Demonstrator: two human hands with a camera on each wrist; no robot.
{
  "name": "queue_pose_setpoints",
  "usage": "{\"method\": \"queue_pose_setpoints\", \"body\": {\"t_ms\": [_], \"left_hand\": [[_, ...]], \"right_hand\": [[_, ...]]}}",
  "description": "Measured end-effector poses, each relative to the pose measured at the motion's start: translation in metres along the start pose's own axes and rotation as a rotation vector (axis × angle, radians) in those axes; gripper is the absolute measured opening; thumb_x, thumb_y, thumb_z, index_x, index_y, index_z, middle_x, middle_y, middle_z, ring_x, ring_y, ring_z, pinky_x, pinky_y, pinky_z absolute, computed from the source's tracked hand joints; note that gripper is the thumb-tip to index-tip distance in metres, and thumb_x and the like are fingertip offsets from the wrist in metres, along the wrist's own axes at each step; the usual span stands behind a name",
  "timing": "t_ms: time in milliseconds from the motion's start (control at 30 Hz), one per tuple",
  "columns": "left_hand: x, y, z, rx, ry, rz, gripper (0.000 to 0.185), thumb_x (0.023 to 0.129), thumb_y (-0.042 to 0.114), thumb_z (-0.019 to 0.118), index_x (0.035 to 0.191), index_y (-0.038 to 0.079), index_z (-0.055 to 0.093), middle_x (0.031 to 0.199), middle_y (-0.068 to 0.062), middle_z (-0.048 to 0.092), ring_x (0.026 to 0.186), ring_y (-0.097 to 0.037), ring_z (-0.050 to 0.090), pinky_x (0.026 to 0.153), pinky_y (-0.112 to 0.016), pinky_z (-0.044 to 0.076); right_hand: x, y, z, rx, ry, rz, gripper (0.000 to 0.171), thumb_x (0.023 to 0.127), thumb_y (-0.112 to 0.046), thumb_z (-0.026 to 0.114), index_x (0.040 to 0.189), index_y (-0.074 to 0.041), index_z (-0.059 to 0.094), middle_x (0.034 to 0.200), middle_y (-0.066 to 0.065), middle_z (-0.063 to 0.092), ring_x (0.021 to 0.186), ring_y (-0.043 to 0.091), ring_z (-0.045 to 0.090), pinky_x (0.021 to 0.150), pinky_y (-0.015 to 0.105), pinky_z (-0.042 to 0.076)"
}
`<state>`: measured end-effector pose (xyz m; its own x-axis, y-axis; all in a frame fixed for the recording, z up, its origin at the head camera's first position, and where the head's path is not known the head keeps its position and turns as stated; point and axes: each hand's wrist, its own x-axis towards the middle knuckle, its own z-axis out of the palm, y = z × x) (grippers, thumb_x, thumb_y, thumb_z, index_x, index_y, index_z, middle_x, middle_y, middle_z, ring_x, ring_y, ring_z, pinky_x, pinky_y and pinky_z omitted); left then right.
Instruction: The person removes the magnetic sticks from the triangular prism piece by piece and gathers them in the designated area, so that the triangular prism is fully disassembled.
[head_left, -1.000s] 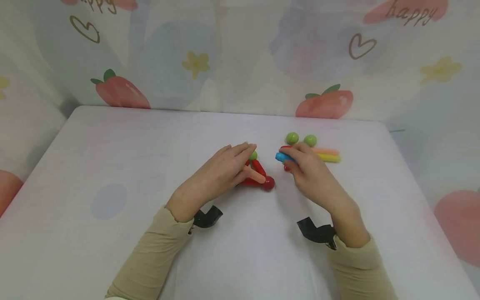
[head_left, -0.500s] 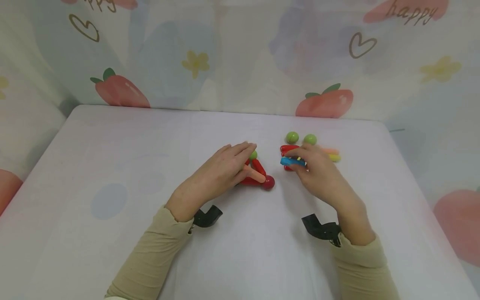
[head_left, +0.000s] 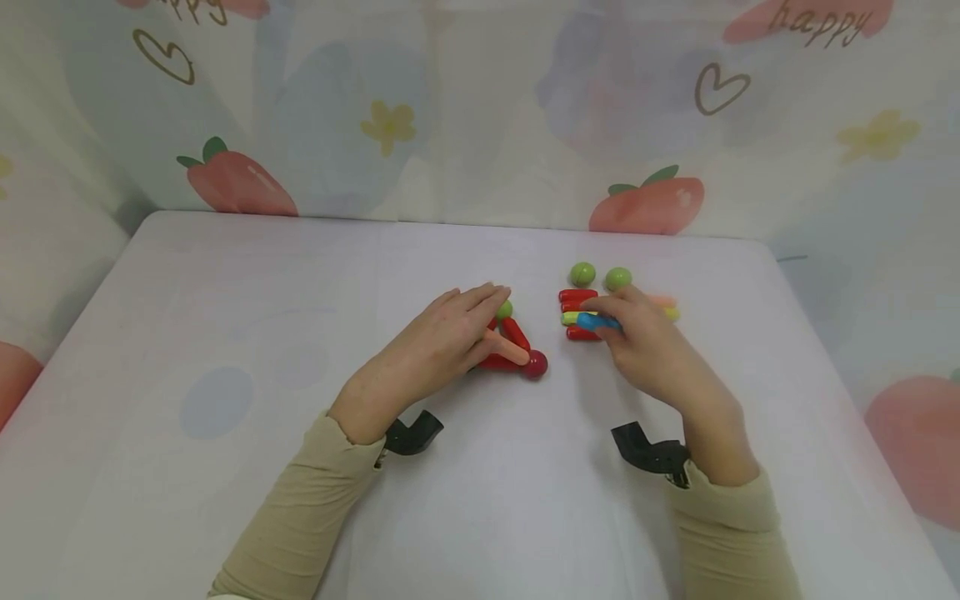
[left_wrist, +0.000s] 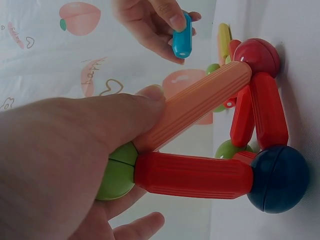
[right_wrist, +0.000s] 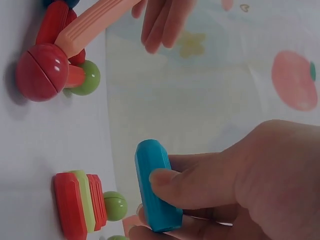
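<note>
Head view: left hand (head_left: 442,337) steadies the partly built rod-and-ball frame (head_left: 517,350) mid-table, toward the far edge.

L wrist: fingers clamped on its peach rod (left_wrist: 195,107); base triangle looks done.

R wrist: right hand (right_wrist: 240,185) pinches blue rod (right_wrist: 155,187), not yet attached; spare rods (right_wrist: 80,202) wait nearby.

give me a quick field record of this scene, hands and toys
left hand: holds the peach stick of a stick-and-ball frame
frame: red sticks, red ball, navy ball, green ball
right hand: pinches a blue stick
spare pile: red and yellow-green sticks, two green balls
surface: white table
</note>
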<state>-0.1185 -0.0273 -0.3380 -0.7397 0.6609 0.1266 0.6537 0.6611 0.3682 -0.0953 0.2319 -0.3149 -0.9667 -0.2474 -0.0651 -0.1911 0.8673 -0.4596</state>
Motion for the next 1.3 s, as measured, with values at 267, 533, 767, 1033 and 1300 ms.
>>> {"method": "queue_pose_setpoints", "body": {"t_ms": [267,533,767,1033,1300], "left_hand": [[-0.001,-0.001,0.001,-0.009,0.019,0.011,0.059,0.1,0.032,0.059,0.148,0.002,0.043,0.15,-0.012,0.049,0.142,-0.025,0.044,0.117,-0.041,0.036],[0.0,-0.002,0.002,-0.011,0.02,0.012,0.06,0.099,0.033,0.06,0.148,0.002,0.044,0.15,-0.012,0.049,0.141,-0.025,0.045,0.117,-0.04,0.036],[0.0,-0.002,0.001,0.011,0.014,0.015,0.059,0.098,0.025,0.063,0.148,0.002,0.043,0.151,-0.01,0.048,0.144,-0.024,0.042,0.117,-0.045,0.036],[0.0,-0.002,0.002,0.013,0.012,0.008,0.059,0.097,0.023,0.065,0.148,0.003,0.043,0.151,-0.01,0.049,0.144,-0.024,0.042,0.117,-0.046,0.036],[-0.001,-0.002,0.002,0.015,0.017,0.013,0.057,0.098,0.022,0.063,0.148,0.003,0.044,0.151,-0.01,0.049,0.144,-0.025,0.042,0.117,-0.046,0.036]], "right_hand": [[0.001,0.004,0.0,0.022,-0.032,0.013,0.027,0.094,0.003,0.056,0.121,0.006,0.061,0.122,0.023,0.054,0.116,0.04,0.051,0.098,0.056,0.05],[0.003,0.01,0.002,0.026,-0.068,0.015,0.029,0.095,0.003,0.056,0.123,0.005,0.061,0.123,0.022,0.061,0.12,0.04,0.053,0.102,0.057,0.048],[0.005,0.011,0.007,0.023,-0.125,0.044,0.025,0.094,-0.001,0.06,0.118,0.001,0.066,0.115,0.017,0.066,0.112,0.035,0.057,0.099,0.055,0.05],[0.009,0.016,0.016,-0.053,-0.226,0.076,0.018,0.092,-0.006,0.067,0.109,-0.001,0.069,0.102,0.012,0.07,0.098,0.03,0.06,0.093,0.051,0.052],[0.011,0.018,0.018,-0.083,-0.262,0.071,0.023,0.09,-0.007,0.07,0.112,0.0,0.069,0.098,0.01,0.069,0.093,0.027,0.06,0.091,0.048,0.054]]}}
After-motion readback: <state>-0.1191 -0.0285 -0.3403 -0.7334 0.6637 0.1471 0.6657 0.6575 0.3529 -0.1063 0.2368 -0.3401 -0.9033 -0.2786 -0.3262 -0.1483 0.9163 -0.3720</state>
